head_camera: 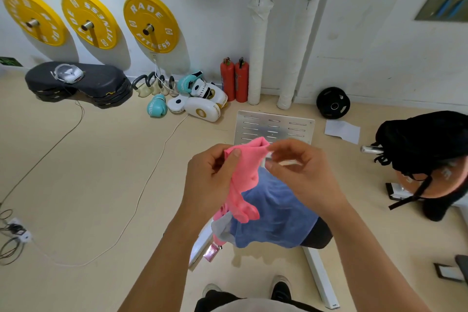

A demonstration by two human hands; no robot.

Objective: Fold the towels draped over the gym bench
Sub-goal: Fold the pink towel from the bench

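A pink towel (244, 180) hangs crumpled in the air above the gym bench (274, 127). My left hand (210, 180) grips its upper left part, thumb on top of the cloth. My right hand (301, 172) pinches the towel's top right corner between thumb and fingers. Below them a blue towel (276, 215) lies draped over the bench. A grey cloth (222, 228) and a bit of another pink one peek out at the blue towel's left edge. The bench's dark seat pad (320, 235) shows at the right of the blue towel.
White bench legs (320, 276) stand on the beige floor near my shoes. A black bag (425, 144) sits on a stool to the right. Boxing gloves and pads (200, 101), kettlebells, two fire extinguishers (234, 81) and a black weight plate (333, 102) line the wall. Cables (76, 129) cross the floor at left.
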